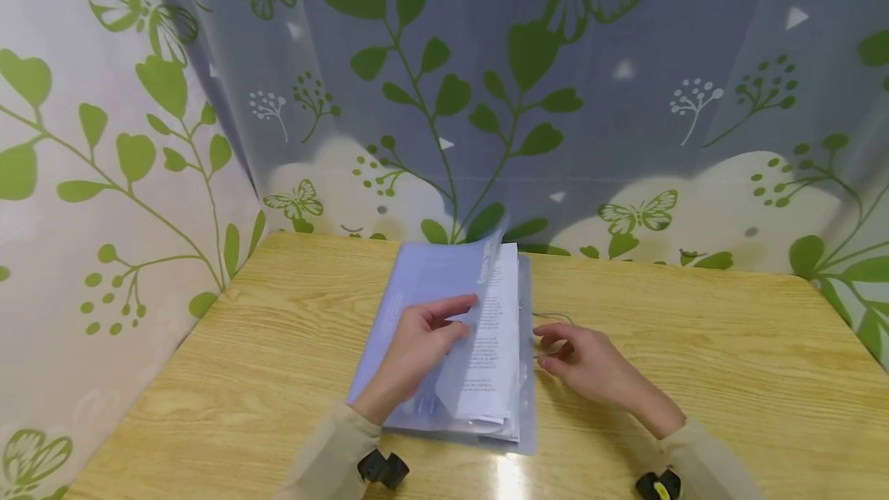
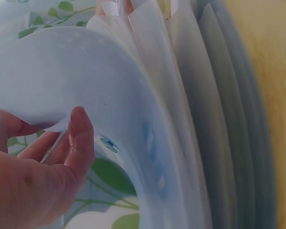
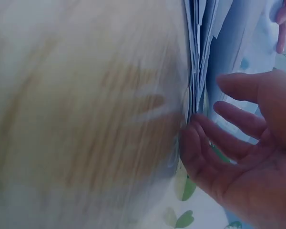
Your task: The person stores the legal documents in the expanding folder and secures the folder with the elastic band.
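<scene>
A translucent bluish plastic folder (image 1: 434, 272) lies on the table with its front cover partly lifted and bent over to the left. Under the cover, printed sheets (image 1: 496, 315) show along the right side. My left hand (image 1: 424, 342) is at the lifted cover, thumb and index finger apart; in the left wrist view the cover (image 2: 100, 71) curves over beside the fingers. My right hand (image 1: 590, 365) is at the folder's right edge, fingers loosely bent. A thin cord (image 1: 556, 316) loops out there, partly hidden by that hand. In the right wrist view its fingertips are against the layered page edges (image 3: 196, 62).
The wood-grain table (image 1: 729, 346) extends to both sides of the folder. Behind it and to the left hang cloths (image 1: 625, 114) printed with leaves and butterflies. Black wrist-worn devices (image 1: 382, 469) sit on both sleeves.
</scene>
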A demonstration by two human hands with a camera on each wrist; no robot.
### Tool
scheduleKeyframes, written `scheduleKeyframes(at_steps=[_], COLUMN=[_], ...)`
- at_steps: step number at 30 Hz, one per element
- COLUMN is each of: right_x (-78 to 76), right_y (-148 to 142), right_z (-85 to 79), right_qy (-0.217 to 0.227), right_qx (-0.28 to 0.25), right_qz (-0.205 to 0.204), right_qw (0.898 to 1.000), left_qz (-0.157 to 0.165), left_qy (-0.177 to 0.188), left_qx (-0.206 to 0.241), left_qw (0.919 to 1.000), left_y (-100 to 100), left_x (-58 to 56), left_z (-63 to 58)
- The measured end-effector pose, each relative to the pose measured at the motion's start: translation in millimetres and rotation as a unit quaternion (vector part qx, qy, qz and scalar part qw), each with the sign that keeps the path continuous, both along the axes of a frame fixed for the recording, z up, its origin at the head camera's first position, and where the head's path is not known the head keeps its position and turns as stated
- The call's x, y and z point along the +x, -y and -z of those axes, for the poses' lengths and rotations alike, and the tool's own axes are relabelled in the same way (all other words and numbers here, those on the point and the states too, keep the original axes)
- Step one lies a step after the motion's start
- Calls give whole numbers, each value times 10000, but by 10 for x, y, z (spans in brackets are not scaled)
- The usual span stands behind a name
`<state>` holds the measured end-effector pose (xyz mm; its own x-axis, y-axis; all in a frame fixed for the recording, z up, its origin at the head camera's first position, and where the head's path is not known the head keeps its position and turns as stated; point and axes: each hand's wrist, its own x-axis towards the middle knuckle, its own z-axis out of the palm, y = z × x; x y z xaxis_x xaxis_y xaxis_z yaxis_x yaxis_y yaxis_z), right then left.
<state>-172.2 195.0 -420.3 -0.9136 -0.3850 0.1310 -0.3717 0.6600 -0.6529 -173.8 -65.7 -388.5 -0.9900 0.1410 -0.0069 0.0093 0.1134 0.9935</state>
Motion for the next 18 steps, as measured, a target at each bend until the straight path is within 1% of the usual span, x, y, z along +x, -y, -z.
scheduleKeyframes(at_steps=[3, 5, 7, 10, 13, 16, 18], right_x=[-13, -23, -33, -50, -70, -86, -98], right_y=[3, 9, 12, 6, -17, -49, -73], right_z=[30, 43, 49, 40, 25, 9, 4], right_qy=[-575, -936, -1204, -1260, -1110, -860, -811], right_qx=[290, 455, 606, 893, 1116, 1064, 961], right_qz=[45, 122, 184, 301, 343, 426, 552], right_qw=[9979, 9945, 9907, 9876, 9869, 9897, 9905], left_qz=[82, 127, 176, 275, 363, 424, 452], left_qy=[18, 41, 44, 48, 58, 59, 53], left_qx=[-71, -129, -214, -301, -392, -476, -535], left_qw=[9999, 9998, 9996, 9992, 9986, 9979, 9975], left_y=[-26, -42, -59, -82, -102, -121, -138], left_x=[-3, -6, -9, -2, 4, 4, 3], left_z=[25, 40, 58, 77, 99, 128, 154])
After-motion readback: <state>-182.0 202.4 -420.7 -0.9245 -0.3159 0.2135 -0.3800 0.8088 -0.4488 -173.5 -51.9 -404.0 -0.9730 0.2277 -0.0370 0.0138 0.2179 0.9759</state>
